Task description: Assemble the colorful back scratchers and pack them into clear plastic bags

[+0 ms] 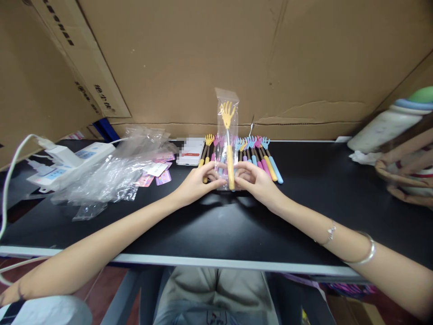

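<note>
The slim yellow hand-shaped plastic scratcher (230, 168) in its clear plastic sleeve (227, 96) was centred between left grip (199, 184) and right grip (260, 183), long axis running up and away, neither clearly nearer, each nearly closed, pinching its own side of the sleeve's lower end.

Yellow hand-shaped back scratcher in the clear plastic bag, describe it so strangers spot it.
On the black tabletop, colourful hand-shaped back scratchers lie in a row. In front of them, between the person's left hand and right hand, is the yellow back scratcher. It alone is held up, inside a clear plastic bag.
</note>
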Demonstrator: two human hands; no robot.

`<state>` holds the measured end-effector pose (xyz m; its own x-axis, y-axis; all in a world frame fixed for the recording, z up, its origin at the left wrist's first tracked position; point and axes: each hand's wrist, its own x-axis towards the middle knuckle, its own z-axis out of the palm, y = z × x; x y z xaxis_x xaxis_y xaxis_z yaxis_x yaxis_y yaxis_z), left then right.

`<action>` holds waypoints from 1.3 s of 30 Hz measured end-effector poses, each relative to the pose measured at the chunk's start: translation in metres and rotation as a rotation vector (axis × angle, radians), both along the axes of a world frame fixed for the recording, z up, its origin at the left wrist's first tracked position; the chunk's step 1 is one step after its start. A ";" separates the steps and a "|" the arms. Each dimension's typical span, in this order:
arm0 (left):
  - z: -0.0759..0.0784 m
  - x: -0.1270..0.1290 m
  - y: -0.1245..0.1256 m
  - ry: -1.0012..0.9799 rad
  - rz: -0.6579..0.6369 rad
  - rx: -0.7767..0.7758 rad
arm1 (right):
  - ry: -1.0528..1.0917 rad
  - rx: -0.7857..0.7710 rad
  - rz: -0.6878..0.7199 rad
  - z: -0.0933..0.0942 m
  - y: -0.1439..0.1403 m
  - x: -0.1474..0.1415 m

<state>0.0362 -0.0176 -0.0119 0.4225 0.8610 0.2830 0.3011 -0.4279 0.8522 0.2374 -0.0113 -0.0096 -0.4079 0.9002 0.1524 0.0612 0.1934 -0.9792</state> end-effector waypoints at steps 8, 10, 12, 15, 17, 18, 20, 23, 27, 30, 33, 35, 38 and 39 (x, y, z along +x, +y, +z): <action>0.001 0.006 -0.007 0.055 0.001 0.015 | -0.088 0.172 0.025 0.000 -0.005 -0.001; 0.001 0.006 -0.008 0.060 -0.002 0.013 | -0.075 0.148 0.043 -0.002 -0.004 -0.002; 0.001 0.006 -0.008 0.077 0.004 0.013 | -0.053 0.095 0.065 -0.004 -0.003 -0.002; 0.002 0.005 -0.008 0.110 -0.005 0.000 | -0.033 0.012 0.092 -0.004 -0.001 -0.002; 0.002 0.005 -0.008 0.111 -0.018 -0.006 | -0.029 -0.021 0.097 -0.002 -0.001 -0.002; 0.002 0.004 -0.007 0.107 -0.022 -0.006 | -0.027 -0.034 0.099 -0.001 -0.002 -0.002; 0.002 0.004 -0.007 0.097 -0.028 -0.008 | -0.022 -0.066 0.106 0.000 -0.002 -0.001; 0.002 0.002 -0.005 0.079 -0.065 -0.037 | -0.002 -0.097 0.115 -0.001 -0.003 0.000; 0.002 0.001 -0.004 0.078 -0.086 -0.075 | 0.041 -0.102 0.121 -0.006 -0.001 -0.001; 0.002 0.001 -0.004 0.052 -0.096 -0.103 | 0.051 -0.097 0.117 -0.007 -0.001 -0.002; 0.003 0.003 -0.005 0.013 -0.091 -0.124 | 0.053 -0.102 0.118 -0.006 -0.001 -0.002; 0.003 0.003 -0.006 0.010 -0.070 -0.113 | 0.053 -0.112 0.119 -0.005 -0.001 -0.002; 0.002 0.003 -0.005 0.037 -0.034 -0.073 | 0.053 -0.132 0.110 -0.004 -0.001 -0.002; 0.001 0.003 -0.005 0.052 -0.024 -0.059 | 0.055 -0.139 0.106 -0.004 -0.001 -0.002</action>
<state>0.0392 -0.0222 -0.0108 0.4565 0.8649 0.2087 0.3360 -0.3847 0.8597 0.2351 -0.0124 -0.0132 -0.4964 0.8664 0.0541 -0.0065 0.0586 -0.9983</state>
